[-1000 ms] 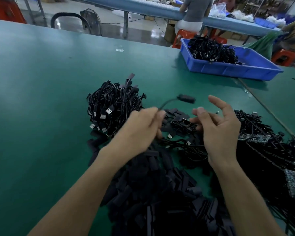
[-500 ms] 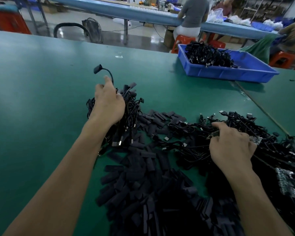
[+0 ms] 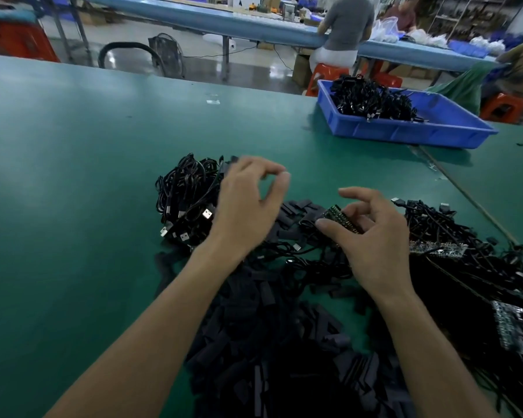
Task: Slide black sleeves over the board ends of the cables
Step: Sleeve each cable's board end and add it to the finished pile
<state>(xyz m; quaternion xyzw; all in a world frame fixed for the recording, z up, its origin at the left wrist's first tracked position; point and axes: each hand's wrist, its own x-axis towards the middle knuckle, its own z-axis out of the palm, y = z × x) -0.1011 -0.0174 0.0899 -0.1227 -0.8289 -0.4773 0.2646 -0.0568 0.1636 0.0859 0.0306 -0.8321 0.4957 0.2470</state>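
Many coiled black cables (image 3: 187, 200) with silver plugs lie bundled at left on the green surface (image 3: 73, 176). Just beside them the left hand (image 3: 248, 203) hovers, its fingers loosely curled and empty. Loose black sleeves (image 3: 269, 342) lie heaped under both forearms. The right hand (image 3: 375, 245) pinches a small circuit board (image 3: 338, 217) between thumb and fingers. Farther right sprawls a cable tangle (image 3: 465, 251), with a blue tray (image 3: 405, 135) beyond it.

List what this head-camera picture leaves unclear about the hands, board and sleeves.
1. Small green circuit board, head view: fingers of the right hand cover part of it.
2. Left hand: motion blur; any pinched item unreadable.
3. Pile of flat black sleeves: bottom edge cuts it off.
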